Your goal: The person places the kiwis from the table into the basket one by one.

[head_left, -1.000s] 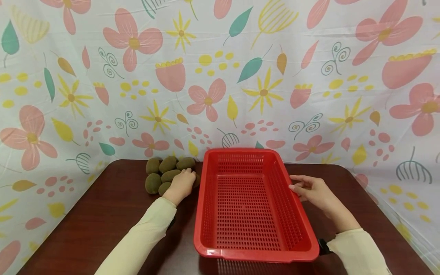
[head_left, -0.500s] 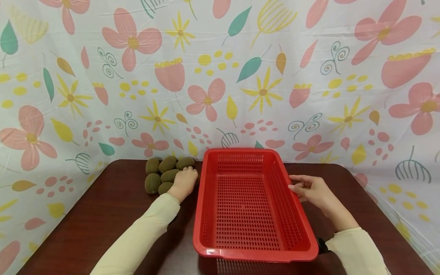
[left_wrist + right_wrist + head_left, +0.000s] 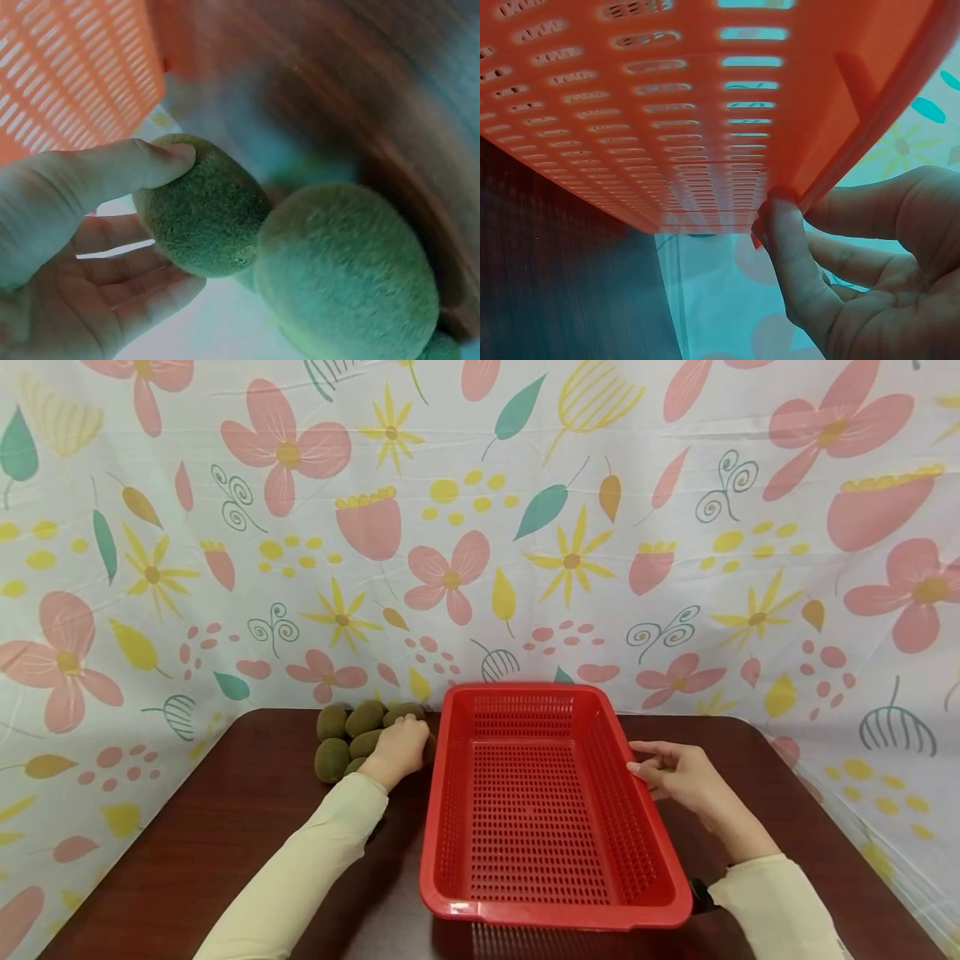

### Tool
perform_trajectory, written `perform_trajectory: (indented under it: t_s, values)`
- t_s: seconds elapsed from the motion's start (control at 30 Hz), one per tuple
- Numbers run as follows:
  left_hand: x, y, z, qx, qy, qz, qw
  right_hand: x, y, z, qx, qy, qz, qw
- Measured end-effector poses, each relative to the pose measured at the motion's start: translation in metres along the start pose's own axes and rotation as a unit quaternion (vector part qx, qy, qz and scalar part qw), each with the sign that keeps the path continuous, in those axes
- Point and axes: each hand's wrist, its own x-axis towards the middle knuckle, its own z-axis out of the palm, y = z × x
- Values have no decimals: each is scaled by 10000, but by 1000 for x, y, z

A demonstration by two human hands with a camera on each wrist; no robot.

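At the back left of the table, my left hand (image 3: 397, 750) is among several brown fuzzy kiwis (image 3: 332, 760). In the left wrist view its thumb and fingers grip one kiwi (image 3: 206, 214), which appears to touch a second kiwi (image 3: 345, 270) beside it. My right hand (image 3: 686, 781) pinches the right rim of a red perforated plastic basket (image 3: 555, 914). The right wrist view has the thumb and forefinger on either side of that rim (image 3: 870, 135). Nothing lies inside the basket. From the head camera, the left hand hides the gripped kiwi and part of the pile.
The dark wooden table (image 3: 180, 852) carries both the kiwis and the basket. The basket's left wall stands just right of my left hand. A white curtain with printed flowers (image 3: 450, 568) hangs behind the table's far edge.
My left hand has shifted slightly back and left over the kiwi pile, hiding more of the middle kiwis. The right hand keeps its hold on the basket rim.
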Motion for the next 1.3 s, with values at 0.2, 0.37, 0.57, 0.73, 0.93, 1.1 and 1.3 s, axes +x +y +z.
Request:
perform_trajectory:
  t_s: [0.2, 0.37, 0.57, 0.73, 0.93, 1.1, 1.3]
  values:
    - [-1, -8, -15, -66, -100, -73, 9999, -1, 1, 0, 58, -13, 56, 10000]
    - [-3, -12, -33, -84, -136, -215, 9996, 0, 1, 0, 143, -5, 74, 9999]
    - [-5, -15, -55, -117, -112, -169, 9997, 0, 1, 0, 117, -24, 41, 9999]
    - [-4, -14, -70, -120, 0, -86, 9999, 0, 1, 0, 57, -32, 9, 10000]
    - [-2, -7, -89, -222, 241, 196, 9993, 1, 1, -1, 83, -22, 50, 10000]
    - [-2, 6, -106, -222, 315, 378, 9985, 1, 1, -1, 77, -24, 58, 10000]
    - [4, 25, -123, -220, 361, 726, 9965, 2, 1, -2, 84, -52, 43, 9999]
